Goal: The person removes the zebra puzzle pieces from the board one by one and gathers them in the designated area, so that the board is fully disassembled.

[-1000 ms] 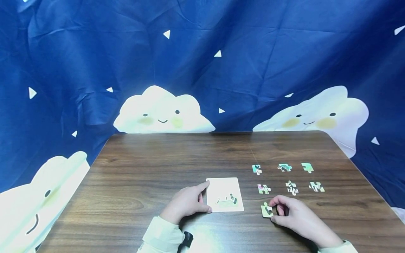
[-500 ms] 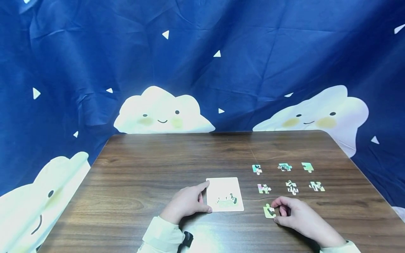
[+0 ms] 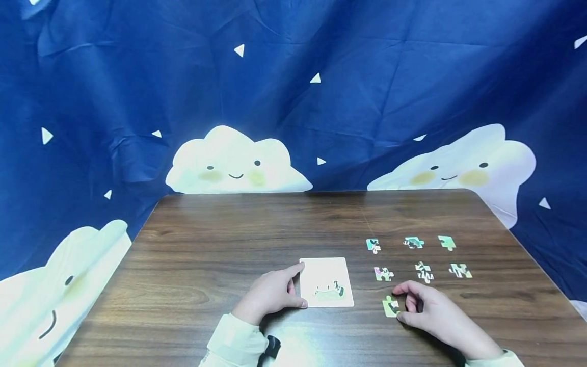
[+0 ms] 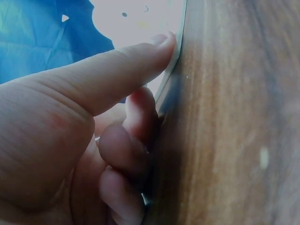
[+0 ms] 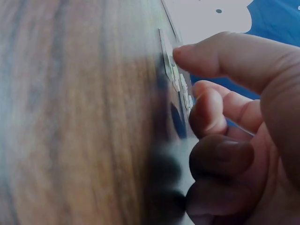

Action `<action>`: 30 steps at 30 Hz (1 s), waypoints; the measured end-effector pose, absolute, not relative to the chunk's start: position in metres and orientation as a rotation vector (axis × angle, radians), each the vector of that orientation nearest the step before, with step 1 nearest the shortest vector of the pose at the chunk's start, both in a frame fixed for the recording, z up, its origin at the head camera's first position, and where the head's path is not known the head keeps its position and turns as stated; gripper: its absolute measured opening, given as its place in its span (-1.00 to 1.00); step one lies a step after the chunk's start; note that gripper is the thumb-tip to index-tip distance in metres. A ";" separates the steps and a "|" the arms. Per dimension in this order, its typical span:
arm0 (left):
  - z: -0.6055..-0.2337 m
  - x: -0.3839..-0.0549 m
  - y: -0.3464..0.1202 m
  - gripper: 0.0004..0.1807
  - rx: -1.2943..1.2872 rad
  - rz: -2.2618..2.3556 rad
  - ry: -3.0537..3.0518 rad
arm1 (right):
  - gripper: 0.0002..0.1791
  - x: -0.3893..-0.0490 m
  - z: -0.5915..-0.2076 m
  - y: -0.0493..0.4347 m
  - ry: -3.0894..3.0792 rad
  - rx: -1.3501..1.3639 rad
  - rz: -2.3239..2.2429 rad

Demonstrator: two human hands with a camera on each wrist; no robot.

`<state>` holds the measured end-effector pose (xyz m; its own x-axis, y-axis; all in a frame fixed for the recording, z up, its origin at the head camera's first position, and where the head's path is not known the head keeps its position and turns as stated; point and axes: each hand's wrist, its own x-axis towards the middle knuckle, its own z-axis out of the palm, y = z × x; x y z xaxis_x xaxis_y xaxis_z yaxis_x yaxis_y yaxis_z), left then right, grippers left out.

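Observation:
A square white card (image 3: 324, 275) with a small green and black picture lies on the table. My left hand (image 3: 266, 296) rests at its left side, index fingertip at the upper corner and thumb at the lower one. In the left wrist view, the straight thumb (image 4: 159, 49) lies at the card's edge and the remaining fingers bend loosely. A green jigsaw piece (image 3: 390, 307) with a dark and white print lies right of the card. My right hand (image 3: 433, 313) is beside it, thumb tip (image 5: 182, 54) at its lower right corner, index finger raised apart from it.
Several other jigsaw pieces lie flat in two rows behind my right hand, among them a pink and green piece (image 3: 383, 274) and a plain green piece (image 3: 447, 242). A blue cloth (image 3: 339, 112) with white clouds hangs behind the brown wooden table (image 3: 206, 244).
The green jigsaw piece has slid slightly right with my right hand, then stopped. My right index finger has since lifted off its edge. My left hand and the card have stayed still.

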<state>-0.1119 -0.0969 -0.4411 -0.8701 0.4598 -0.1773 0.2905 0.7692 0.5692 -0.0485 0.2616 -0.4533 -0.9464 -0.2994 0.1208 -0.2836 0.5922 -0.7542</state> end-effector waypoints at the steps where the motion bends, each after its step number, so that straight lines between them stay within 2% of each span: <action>1: -0.441 -0.112 -0.097 -0.06 0.582 0.786 2.657 | -0.58 -0.048 -0.453 0.261 2.793 -0.507 -1.324; 8: -0.440 -0.112 -0.097 -0.06 0.587 0.791 2.656 | -0.65 -0.048 -0.448 0.252 2.866 -0.449 -1.323; 20: -0.441 -0.112 -0.097 -0.06 0.587 0.786 2.661 | -0.65 -0.056 -0.444 0.216 2.843 -0.573 -1.356; 30: -0.440 -0.111 -0.097 -0.06 0.577 0.786 2.655 | -0.71 -0.064 -0.438 0.192 2.754 -0.568 -1.355</action>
